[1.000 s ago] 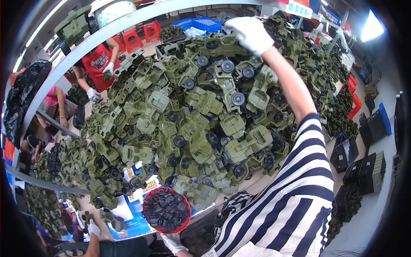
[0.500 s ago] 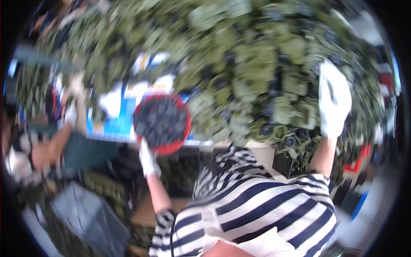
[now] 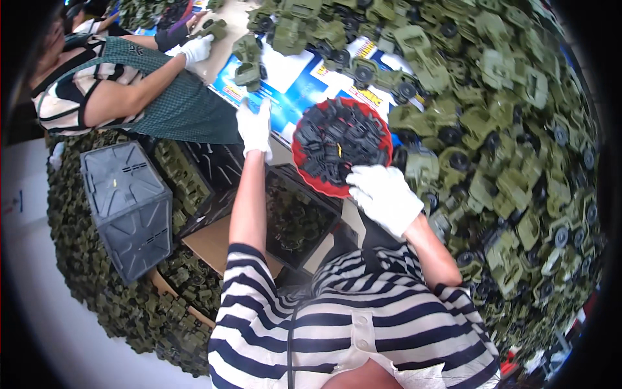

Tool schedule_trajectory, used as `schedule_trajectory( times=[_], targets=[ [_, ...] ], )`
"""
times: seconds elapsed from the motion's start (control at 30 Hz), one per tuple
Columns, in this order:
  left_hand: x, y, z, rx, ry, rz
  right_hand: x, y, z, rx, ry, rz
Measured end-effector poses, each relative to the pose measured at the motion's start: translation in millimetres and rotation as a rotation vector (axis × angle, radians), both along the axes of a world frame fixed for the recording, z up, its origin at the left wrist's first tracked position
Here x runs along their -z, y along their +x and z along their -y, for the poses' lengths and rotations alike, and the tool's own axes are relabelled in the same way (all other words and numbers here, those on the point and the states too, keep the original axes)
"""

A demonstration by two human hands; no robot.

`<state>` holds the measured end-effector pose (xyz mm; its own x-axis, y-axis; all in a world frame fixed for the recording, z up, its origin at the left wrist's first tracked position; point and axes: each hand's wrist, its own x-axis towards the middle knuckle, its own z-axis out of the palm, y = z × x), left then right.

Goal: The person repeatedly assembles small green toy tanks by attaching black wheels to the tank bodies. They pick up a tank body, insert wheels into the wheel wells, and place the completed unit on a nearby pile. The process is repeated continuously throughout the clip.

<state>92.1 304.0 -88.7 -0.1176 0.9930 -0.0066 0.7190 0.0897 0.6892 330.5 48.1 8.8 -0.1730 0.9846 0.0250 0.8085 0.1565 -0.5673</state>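
Note:
My left hand (image 3: 254,129), in a white glove, is raised with its thumb and fingers apart, holding nothing. It is beside the front edge of a blue and white printed sheet (image 3: 285,107), just below an olive-green toy vehicle (image 3: 248,76). My gloved right hand (image 3: 387,200) is at the near right rim of a scalloped red basket (image 3: 299,167). Its fingers are bent together over the rim, against small black plastic parts (image 3: 340,139) that fill the basket. Whatever those fingertips hold is hidden.
Olive toy vehicles (image 3: 492,149) heap across the table's right and far side. A co-worker's gloved hand (image 3: 196,49) is by a green vehicle at upper left. Grey crates (image 3: 129,207), an open cardboard box (image 3: 217,241) and more green parts lie below left.
My view has swung left. My left hand has let go of the basket rim and moved to its left. My right hand has come from over the toy heap to the basket.

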Motion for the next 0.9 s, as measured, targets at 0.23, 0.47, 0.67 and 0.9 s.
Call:
schedule_trajectory(
  times=[0.23, 0.47, 0.67, 0.9],
  targets=[
    [-13, 21, -97, -0.089, -0.142, -0.004, 7, 10, 7, 0.043, -0.027, -0.042],
    [11, -7, -38, -0.080, -0.108, 0.337, 16, 8, -4, 0.066, 0.012, -0.107],
    [-68, -3, 144, 0.052, -0.036, 0.334, 13, -26, -27, 0.394, -0.006, -0.699],
    [-92, -41, 276, 0.620, -0.291, 0.180, 36, -48, -15, 0.381, -0.349, -1.209]
  ],
)
